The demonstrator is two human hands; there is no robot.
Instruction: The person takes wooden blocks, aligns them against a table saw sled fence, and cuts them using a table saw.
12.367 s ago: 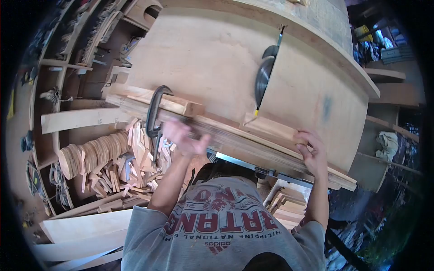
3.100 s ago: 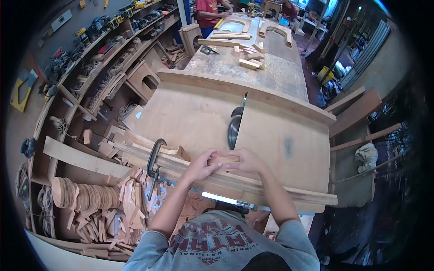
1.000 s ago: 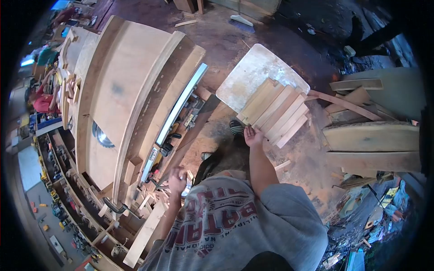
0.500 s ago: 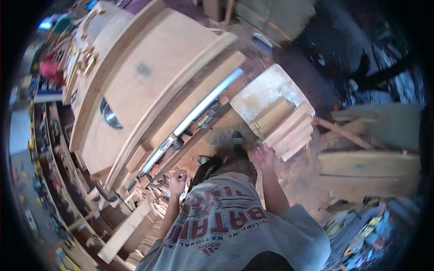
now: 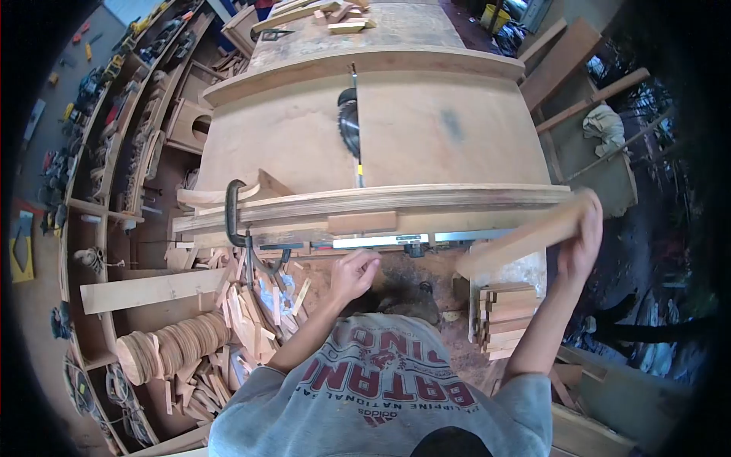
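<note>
My right hand (image 5: 583, 242) grips the far end of a wooden board (image 5: 521, 238), blurred by motion, which slants down to the left beside the saw table's right front corner. Below that board, a stack of cut wood pieces (image 5: 509, 314) lies on a pale stand (image 5: 537, 266). My left hand (image 5: 355, 275) hovers in front of the table's near edge with its fingers curled in, and nothing shows in them. Ahead, a circular saw blade (image 5: 348, 128) rises through the plywood saw table (image 5: 426, 156). A long wooden fence (image 5: 426, 196) runs along its front.
A C-clamp (image 5: 233, 215) grips the fence's left end. Wood offcuts (image 5: 251, 320) and a row of round wooden discs (image 5: 171, 349) fill the lower left. Tool shelves (image 5: 114, 145) line the left side. More wood pieces (image 5: 346, 23) lie on the surface behind the saw table.
My right hand was open beside the wood stack; now it is raised to the right, holding a board. My view has turned to face the saw table. The left hand stays curled.
</note>
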